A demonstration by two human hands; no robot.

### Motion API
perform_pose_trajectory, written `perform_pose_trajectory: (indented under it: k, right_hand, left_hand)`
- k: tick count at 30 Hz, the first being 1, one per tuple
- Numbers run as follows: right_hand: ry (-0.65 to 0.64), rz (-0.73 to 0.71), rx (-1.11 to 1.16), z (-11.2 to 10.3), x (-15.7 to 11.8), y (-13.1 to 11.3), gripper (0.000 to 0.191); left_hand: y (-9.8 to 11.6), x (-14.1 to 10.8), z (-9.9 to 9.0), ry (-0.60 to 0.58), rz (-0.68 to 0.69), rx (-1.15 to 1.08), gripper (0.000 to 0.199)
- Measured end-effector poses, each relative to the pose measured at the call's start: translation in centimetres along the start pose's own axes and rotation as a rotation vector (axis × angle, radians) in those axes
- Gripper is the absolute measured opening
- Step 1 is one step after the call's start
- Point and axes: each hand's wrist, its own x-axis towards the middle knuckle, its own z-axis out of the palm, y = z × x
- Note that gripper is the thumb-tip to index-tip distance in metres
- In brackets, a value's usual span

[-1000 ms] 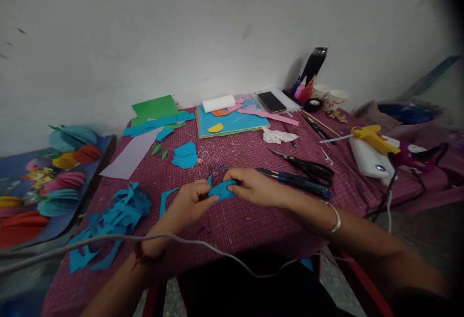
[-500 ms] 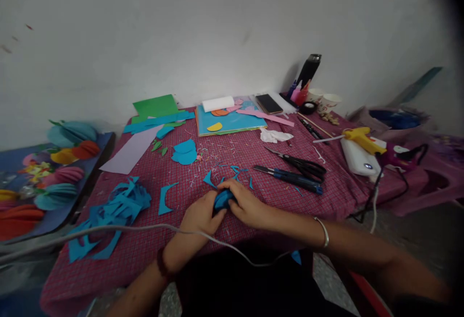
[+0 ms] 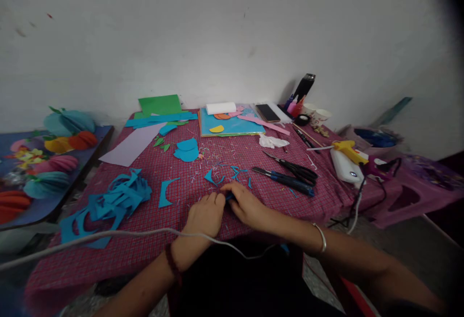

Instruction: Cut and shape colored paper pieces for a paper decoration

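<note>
Near the table's front edge, my left hand [image 3: 206, 214] and my right hand [image 3: 247, 204] meet around blue paper [image 3: 229, 195], which is mostly hidden by the fingers. Both hands have curled fingers. Just beyond them lie small blue paper scraps [image 3: 209, 177]. To the left are a cut-out blue piece [image 3: 165, 195] and a heap of blue offcuts [image 3: 118, 196]. A blue cutter [image 3: 286, 180] and black-handled scissors [image 3: 295, 169] rest to the right. Farther back sit blue rounded pieces [image 3: 187, 150].
A white cable [image 3: 159, 231] crosses in front of my left wrist. On the right are a yellow glue gun [image 3: 350, 151], a white power bank [image 3: 347, 167] and paper cups [image 3: 322, 115]. Paper ornaments [image 3: 68, 122] sit on a blue board at left.
My left hand has turned so its back covers more of the blue paper, and less of that paper shows. The whole view has shifted slightly.
</note>
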Motion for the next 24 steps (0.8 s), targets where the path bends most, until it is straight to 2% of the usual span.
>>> perform_pose_trajectory:
  k: [4,6,9,12,17,19,22,24]
  right_hand:
    - [0.1,0.115,0.483,-2.3,2.4,-1.1,0.026]
    - [0.117,0.131,0.712,-3.1,3.5,-1.6,0.028]
    - [0.088,0.127,0.874,-3.0,4.9,-2.2,0.036]
    - [0.085,0.116,0.9,-2.0,6.0,-2.9,0.038]
    - [0.195,0.099,0.851,-1.3,6.8,-4.2,0.034]
    - [0.22,0.089,0.802,-1.4,6.6,-4.5,0.034]
    - [0.202,0.063,0.723,-1.6,6.2,-4.7,0.034]
    - [0.186,0.026,0.67,-1.8,5.9,-4.8,0.029]
  left_hand:
    - [-1.5,0.4,-2.0,0.158,-0.01,-0.52,0.024]
    - [-1.8,0.9,-3.3,0.241,-0.005,-0.789,0.026]
    - [-1.7,1.6,-4.4,0.332,-0.014,-0.991,0.027]
    - [-1.2,2.3,-4.5,0.419,0.009,-1.023,0.028]
    - [-0.5,2.8,-4.0,0.53,0.042,-1.107,0.028]
    - [-0.4,2.8,-3.8,0.511,0.024,-1.193,0.028]
    - [-0.3,2.9,-3.4,0.433,-0.014,-1.316,0.028]
    - [-0.2,2.9,-3.4,0.423,-0.029,-1.339,0.025]
